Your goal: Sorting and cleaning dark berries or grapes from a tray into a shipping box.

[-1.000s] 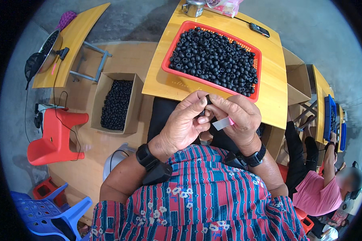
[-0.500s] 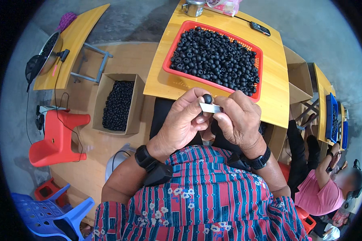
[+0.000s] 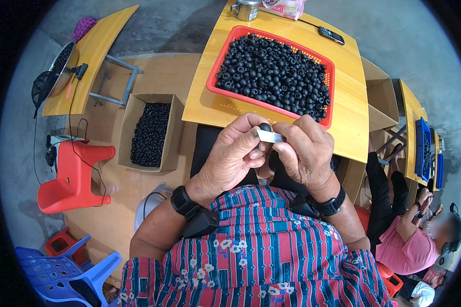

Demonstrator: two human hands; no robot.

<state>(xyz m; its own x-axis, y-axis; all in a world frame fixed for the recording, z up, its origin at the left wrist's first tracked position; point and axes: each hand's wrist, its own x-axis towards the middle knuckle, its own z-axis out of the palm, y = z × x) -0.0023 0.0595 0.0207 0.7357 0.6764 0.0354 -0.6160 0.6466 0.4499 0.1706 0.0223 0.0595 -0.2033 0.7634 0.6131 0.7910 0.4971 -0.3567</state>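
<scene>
Between the thumb and fingers of my left hand [image 3: 229,156] is a small round black rubber-looking piece [image 3: 264,127]. My right hand [image 3: 308,151] pinches a short flat silver blade [image 3: 269,136]. The blade lies across the near side of the piece and appears to touch it, partly covering it. Both hands meet just in front of a red plastic basket [image 3: 241,97], heaped with similar black pieces [image 3: 276,74], many with a round hole showing. Fingers hide the lower part of the held piece.
The basket stands on a yellow table [image 3: 200,105] with a metal mug [image 3: 246,10] and a black phone [image 3: 331,35]. Left of it, a cardboard box [image 3: 176,130] holds more black pieces. A red stool [image 3: 69,176] stands farther left. A person in pink [image 3: 407,245] sits at right.
The blade has shifted very slightly to the right, and the black piece has tilted or turned a little in my left fingers. Both hands keep nearly the same place.
</scene>
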